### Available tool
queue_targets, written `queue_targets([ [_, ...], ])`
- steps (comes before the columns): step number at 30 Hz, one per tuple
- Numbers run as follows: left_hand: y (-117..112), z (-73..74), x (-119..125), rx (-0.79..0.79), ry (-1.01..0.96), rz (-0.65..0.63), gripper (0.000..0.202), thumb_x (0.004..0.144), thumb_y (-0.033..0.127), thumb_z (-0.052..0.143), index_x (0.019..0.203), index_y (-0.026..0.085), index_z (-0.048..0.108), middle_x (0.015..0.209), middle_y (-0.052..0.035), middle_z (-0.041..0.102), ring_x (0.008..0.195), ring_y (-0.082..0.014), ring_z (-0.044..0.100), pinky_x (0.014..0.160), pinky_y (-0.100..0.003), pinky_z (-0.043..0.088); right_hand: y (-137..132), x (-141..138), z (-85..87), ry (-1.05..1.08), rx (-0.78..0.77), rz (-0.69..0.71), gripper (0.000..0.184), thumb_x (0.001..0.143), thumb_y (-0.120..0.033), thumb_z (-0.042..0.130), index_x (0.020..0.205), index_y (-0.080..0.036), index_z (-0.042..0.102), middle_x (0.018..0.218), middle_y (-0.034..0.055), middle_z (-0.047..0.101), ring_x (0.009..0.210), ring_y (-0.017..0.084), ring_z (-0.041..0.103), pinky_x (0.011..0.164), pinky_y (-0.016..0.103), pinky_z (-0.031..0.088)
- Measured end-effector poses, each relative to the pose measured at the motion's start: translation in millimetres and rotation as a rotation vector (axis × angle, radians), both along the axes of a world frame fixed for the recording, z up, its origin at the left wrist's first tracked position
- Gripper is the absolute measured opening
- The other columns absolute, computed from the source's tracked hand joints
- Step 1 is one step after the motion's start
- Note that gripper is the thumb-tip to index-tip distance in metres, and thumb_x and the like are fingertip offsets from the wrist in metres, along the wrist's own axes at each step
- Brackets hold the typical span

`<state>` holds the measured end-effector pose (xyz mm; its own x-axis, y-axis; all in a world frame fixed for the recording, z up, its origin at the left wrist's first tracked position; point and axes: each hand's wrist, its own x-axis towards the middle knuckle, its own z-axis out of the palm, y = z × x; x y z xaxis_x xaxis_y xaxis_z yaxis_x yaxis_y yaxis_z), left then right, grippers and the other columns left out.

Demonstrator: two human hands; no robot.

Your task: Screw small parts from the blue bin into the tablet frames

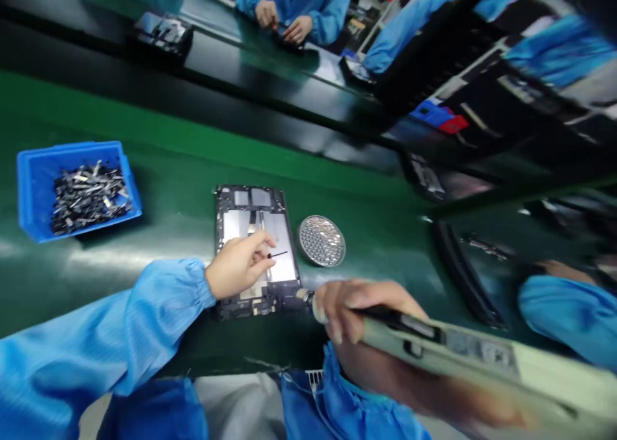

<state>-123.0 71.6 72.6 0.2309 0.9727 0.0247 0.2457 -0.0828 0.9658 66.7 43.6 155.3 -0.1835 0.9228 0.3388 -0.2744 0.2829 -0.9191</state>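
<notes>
An opened tablet chassis (255, 215) lies on the green belt, its silver inner plate and circuit boards showing. My left hand (238, 263) rests on it, fingers pinched on a thin black strip-like part (278, 254) that lies across the silver plate. My right hand (359, 308) is wrapped round a pale electric screwdriver (463, 356), whose tip sits at the chassis's lower right corner. Both my sleeves are blue.
A round metal dish of small screws (321, 240) stands right of the chassis. A blue bin of metal parts (80, 189) sits at the left. Other devices lie on the far black belt, where another person's hands (284, 22) work. A co-worker's blue sleeve (569, 311) is at right.
</notes>
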Motion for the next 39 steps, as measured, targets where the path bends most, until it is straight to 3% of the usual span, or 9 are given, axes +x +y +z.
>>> queue_targets([
  [2, 0.3, 3.0, -4.6, -0.026, -0.025, 0.011, 0.010, 0.088, 0.028, 0.068, 0.094, 0.021, 0.065, 0.075, -0.0006, 0.072, 0.067, -0.0153, 0.067, 0.064, -0.025, 0.053, 24.0, 18.2, -2.5, 0.051, 0.057, -0.092, 0.066, 0.084, -0.086, 0.058, 0.103, -0.026, 0.080, 0.051, -0.0036, 0.048, 0.043, 0.016, 0.046, 0.051, 0.034, 0.044],
  [5, 1.5, 8.3, -7.3, -0.059, -0.062, 0.040, 0.018, 0.086, 0.038, 0.070, 0.090, 0.020, 0.068, 0.075, -0.0028, 0.073, 0.068, -0.0169, 0.069, 0.064, -0.026, 0.055, 63.9, 40.7, -13.3, 0.100, 0.129, -0.264, 0.060, 0.083, -0.083, 0.060, 0.088, -0.025, 0.076, 0.048, -0.0051, 0.042, 0.039, 0.014, 0.041, 0.045, 0.030, 0.039],
  [9, 2.9, 15.0, -10.9, -0.111, -0.064, 0.091, 0.027, 0.085, 0.047, 0.073, 0.087, 0.020, 0.072, 0.072, -0.0039, 0.073, 0.062, -0.0172, 0.066, 0.059, -0.028, 0.055, 93.6, 48.9, -33.0, 0.085, 0.073, -0.380, 0.063, 0.079, -0.087, 0.059, 0.082, -0.025, 0.068, 0.046, -0.0066, 0.041, 0.035, 0.013, 0.039, 0.041, 0.029, 0.038],
  [12, 5.7, 19.3, -18.5, -0.117, -0.008, 0.130, 0.031, 0.081, 0.050, 0.076, 0.083, 0.020, 0.075, 0.071, -0.0051, 0.074, 0.063, -0.0189, 0.068, 0.060, -0.029, 0.057, 94.2, 45.6, -41.6, 0.091, 0.020, -0.381, 0.062, 0.079, -0.085, 0.062, 0.081, -0.024, 0.067, 0.045, -0.0065, 0.042, 0.035, 0.013, 0.040, 0.039, 0.028, 0.038],
  [18, 15.0, 31.2, -37.3, -0.150, 0.055, 0.299, 0.037, 0.070, 0.055, 0.084, 0.085, 0.022, 0.080, 0.083, -0.0070, 0.080, 0.068, -0.0234, 0.073, 0.064, -0.032, 0.064, 87.3, 39.6, -43.0, 0.142, -0.031, -0.338, 0.051, 0.082, -0.074, 0.068, 0.085, -0.023, 0.072, 0.045, -0.0049, 0.045, 0.035, 0.012, 0.041, 0.038, 0.026, 0.033],
  [23, 22.3, 41.2, -47.8, -0.124, 0.133, 0.406, 0.037, 0.067, 0.055, 0.083, 0.081, 0.021, 0.080, 0.067, -0.0029, 0.074, 0.055, -0.0190, 0.067, 0.055, -0.026, 0.060, 90.1, 35.6, -47.7, 0.167, -0.077, -0.377, 0.059, 0.075, -0.081, 0.069, 0.081, -0.022, 0.072, 0.041, -0.0057, 0.043, 0.032, 0.012, 0.037, 0.034, 0.027, 0.031],
  [39, 31.5, 27.2, -67.5, 0.050, 0.205, 0.500, 0.019, 0.078, 0.045, 0.080, 0.085, 0.029, 0.079, 0.075, -0.0003, 0.076, 0.055, -0.0143, 0.064, 0.053, -0.024, 0.054, 90.3, 40.1, -60.0, 0.090, -0.022, -0.332, 0.054, 0.084, -0.079, 0.065, 0.089, -0.025, 0.072, 0.047, -0.0047, 0.046, 0.036, 0.014, 0.041, 0.037, 0.030, 0.035],
])
